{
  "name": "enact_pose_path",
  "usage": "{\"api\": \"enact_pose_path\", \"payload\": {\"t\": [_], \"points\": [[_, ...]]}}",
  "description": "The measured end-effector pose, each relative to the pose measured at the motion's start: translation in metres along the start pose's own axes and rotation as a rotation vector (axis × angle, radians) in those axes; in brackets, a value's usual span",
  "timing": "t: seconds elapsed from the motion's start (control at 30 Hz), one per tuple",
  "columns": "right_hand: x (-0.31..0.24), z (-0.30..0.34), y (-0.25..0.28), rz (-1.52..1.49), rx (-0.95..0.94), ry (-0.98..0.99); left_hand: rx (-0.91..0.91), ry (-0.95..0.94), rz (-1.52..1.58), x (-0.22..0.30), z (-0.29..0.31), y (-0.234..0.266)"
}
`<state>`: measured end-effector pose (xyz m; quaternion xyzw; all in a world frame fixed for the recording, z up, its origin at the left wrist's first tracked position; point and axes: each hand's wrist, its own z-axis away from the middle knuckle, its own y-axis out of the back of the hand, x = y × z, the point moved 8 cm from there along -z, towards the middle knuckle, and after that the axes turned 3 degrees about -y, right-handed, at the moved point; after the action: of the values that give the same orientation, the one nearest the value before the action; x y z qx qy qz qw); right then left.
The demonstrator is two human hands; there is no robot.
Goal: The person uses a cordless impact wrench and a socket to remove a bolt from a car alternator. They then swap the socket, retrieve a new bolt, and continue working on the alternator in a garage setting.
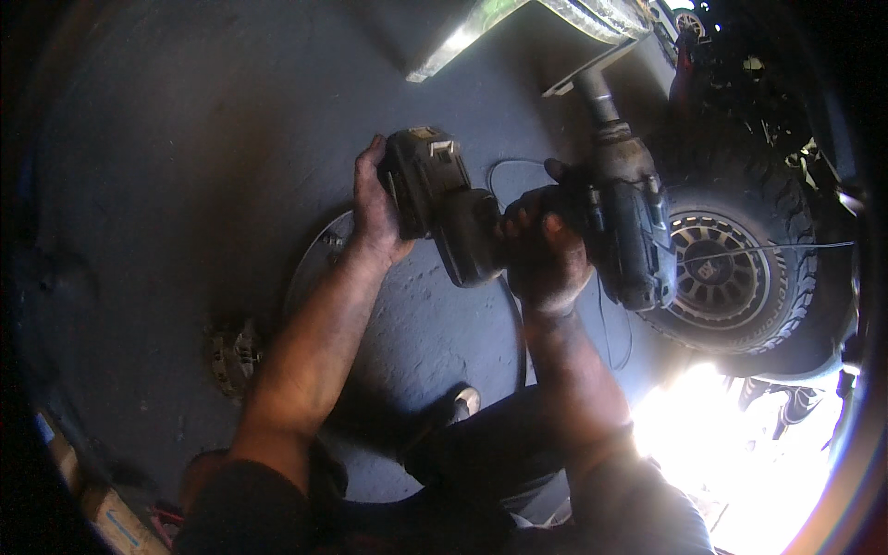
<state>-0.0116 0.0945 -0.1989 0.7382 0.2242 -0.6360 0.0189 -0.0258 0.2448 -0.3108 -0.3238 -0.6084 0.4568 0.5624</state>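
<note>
The battery (430,176) is hiding most of the left hand's (375,199) fingers; the right hand (550,254) is covering the driver's (634,240) grip. Toward three, the driver is masking the wheel's (731,264) edge. Toward one, the top border is cropping a pale panel (597,18). Toward four, glare (731,444) is swallowing detail.

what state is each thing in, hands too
left hand, against the battery pack, grip partly hidden
right hand, closed on the impact wrench
impact wrench, held up; running or not, unclear
battery pack, at the wrench's base; latched or loose, unclear
tyre, fitted around a spoked rim
metal part, lying on the floor
</note>
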Motion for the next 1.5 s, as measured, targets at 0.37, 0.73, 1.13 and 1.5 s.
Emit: {"api": "enact_pose_path", "payload": {"t": [0.37,0.73,1.13,1.5], "points": [[0.005,-0.013,0.013,-0.080,-0.003,-0.023,0.130,-0.016,0.052,-0.079,0.049,0.018],[0.010,0.029,0.021,0.386,-0.158,-0.120,0.219,-0.358,-1.972,0.003,0.079,0.272],[0.011,0.040,0.031,0.372,-0.178,-0.345,0.296,-0.131,-2.163,-0.038,0.131,0.254],[0.031,0.043,0.021,0.475,-0.288,-0.422,0.375,-0.308,-2.129,-0.057,0.133,0.246]]}}
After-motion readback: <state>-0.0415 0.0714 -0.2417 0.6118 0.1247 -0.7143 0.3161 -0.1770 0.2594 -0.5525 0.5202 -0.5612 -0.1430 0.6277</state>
